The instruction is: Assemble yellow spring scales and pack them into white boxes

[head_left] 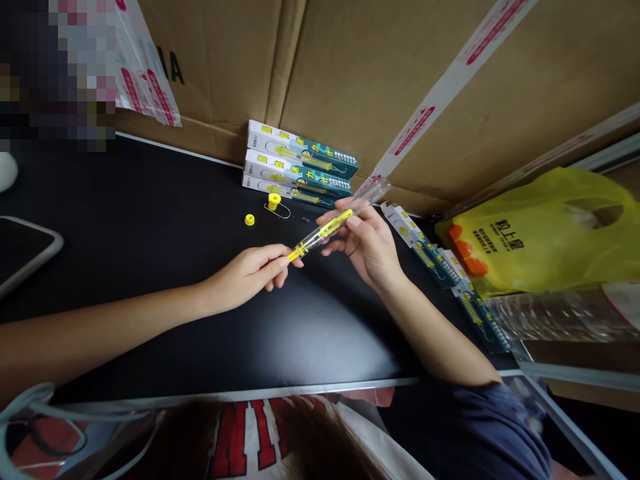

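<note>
Over the table I hold a partly taken-apart spring scale, tilted up to the right. My right hand (367,243) is closed around its clear plastic tube (375,192). My left hand (257,270) pinches the yellow rod (295,254) at the lower end. The yellow part and what looks like a spring show inside the tube, partly covered by my right fingers. Beyond my hands, a yellow plug (274,201) lies with a wire loop (284,214) on the black table (200,360). Close by are a small yellow cap (249,219) and a tiny spring-like piece (305,219).
Printed spring scale boxes (300,177) are stacked against the large cardboard carton (350,80). More boxes (425,250) line the right side, beside a yellow plastic bag (550,227) and a clear bottle (555,317). A phone-like device (25,250) lies at the left edge.
</note>
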The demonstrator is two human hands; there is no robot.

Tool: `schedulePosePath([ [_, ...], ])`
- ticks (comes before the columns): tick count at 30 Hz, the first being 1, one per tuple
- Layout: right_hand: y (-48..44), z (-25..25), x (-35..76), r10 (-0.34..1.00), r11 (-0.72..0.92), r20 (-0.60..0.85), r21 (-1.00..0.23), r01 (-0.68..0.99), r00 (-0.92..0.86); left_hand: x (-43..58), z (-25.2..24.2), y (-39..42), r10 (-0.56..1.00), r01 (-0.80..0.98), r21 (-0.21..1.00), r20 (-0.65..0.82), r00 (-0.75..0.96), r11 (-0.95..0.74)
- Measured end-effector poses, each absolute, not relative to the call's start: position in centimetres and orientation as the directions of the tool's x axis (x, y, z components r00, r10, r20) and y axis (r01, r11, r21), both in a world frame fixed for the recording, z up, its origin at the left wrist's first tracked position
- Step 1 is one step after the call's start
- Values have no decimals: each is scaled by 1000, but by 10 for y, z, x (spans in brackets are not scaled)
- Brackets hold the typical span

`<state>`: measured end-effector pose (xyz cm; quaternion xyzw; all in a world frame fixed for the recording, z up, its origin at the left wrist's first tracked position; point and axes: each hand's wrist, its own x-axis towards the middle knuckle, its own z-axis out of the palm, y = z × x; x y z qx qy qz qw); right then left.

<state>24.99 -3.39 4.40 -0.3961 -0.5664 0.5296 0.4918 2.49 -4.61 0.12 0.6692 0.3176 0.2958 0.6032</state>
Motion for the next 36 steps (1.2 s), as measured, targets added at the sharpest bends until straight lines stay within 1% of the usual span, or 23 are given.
schedulePosePath([
  [2,-35,43,249,965,119,132,-990,-71,-225,23,4,-48,796,93,995,-20,605,-46],
  [3,-36,43,248,964,118,130,-991,-63,-234,23,5,-49,803,124,990,-25,595,-61],
  [6,-40,42,246,958,132,139,-990,-43,-251,21,7,-52,818,232,953,25,574,-192],
  [8,-42,41,244,951,133,141,-990,-47,-275,21,6,-54,826,227,945,70,559,-234],
  [10,-45,38,241,938,121,127,-992,-40,-323,23,4,-54,833,145,971,82,547,-191],
  [14,-49,31,235,894,82,75,-997,-3,-443,25,-2,-55,814,0,999,34,580,-42],
  [20,-54,25,232,859,-13,51,-993,-120,-510,31,-1,-53,785,-81,981,-91,613,176],
  [25,-57,25,232,839,-9,83,-986,-166,-538,33,9,-54,761,-135,945,-149,631,297],
  [28,-56,24,230,844,-1,102,-981,-192,-526,32,14,-56,743,-123,931,-190,642,345],
  [36,-52,24,233,858,-62,63,-972,-225,-510,35,19,-55,763,-113,925,-226,605,363],
])
